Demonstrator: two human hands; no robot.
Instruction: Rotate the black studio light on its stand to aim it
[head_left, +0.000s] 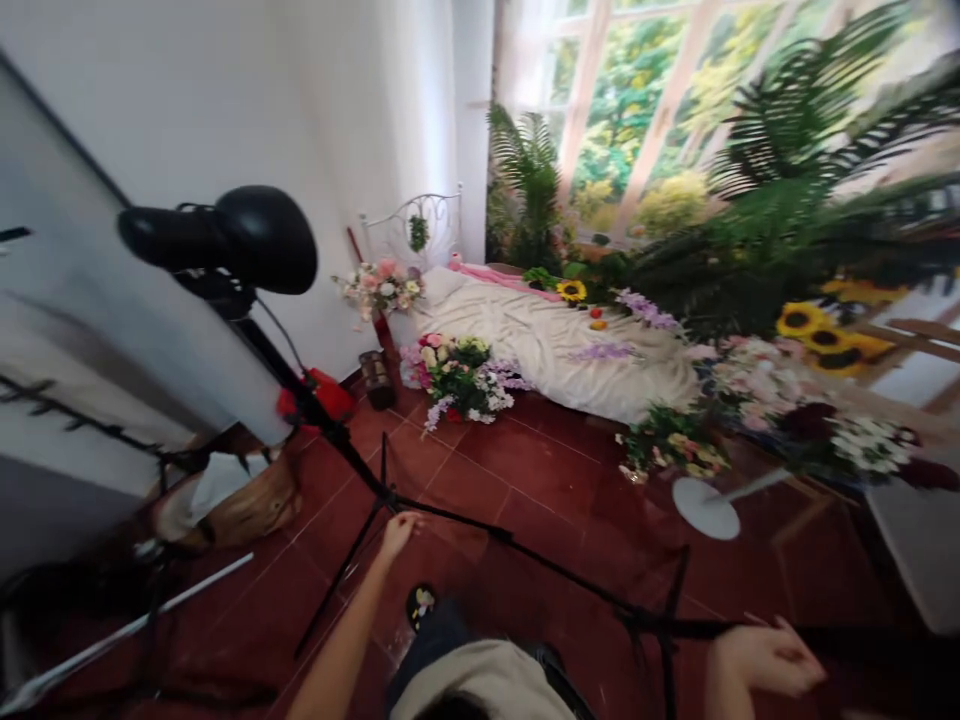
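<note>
Light stand [450, 525], black and tubular, runs at a slant across your view, with its lamp head [247, 240] up at 10 o'clock beside the white wall [225, 120] and a set of tripod legs [671, 600] toward 4 o'clock. Your left hand [397, 535], low at about 6 o'clock, looks closed around the tube where another set of thin legs spreads. Your right hand [765, 660], at 4 o'clock, sits half curled against the dark pole; I cannot tell whether it has hold. A red clamp [315, 398] sits on the tube below the lamp head. Keep both grips on the tube, and keep that top-heavy head balanced between them and off the wall. Mind the bed [547, 350] at 12 o'clock, the bouquet [461, 380] lying on the red tile floor [540, 470] in front of it, and the white round disc [701, 508] at 2 o'clock.
</note>
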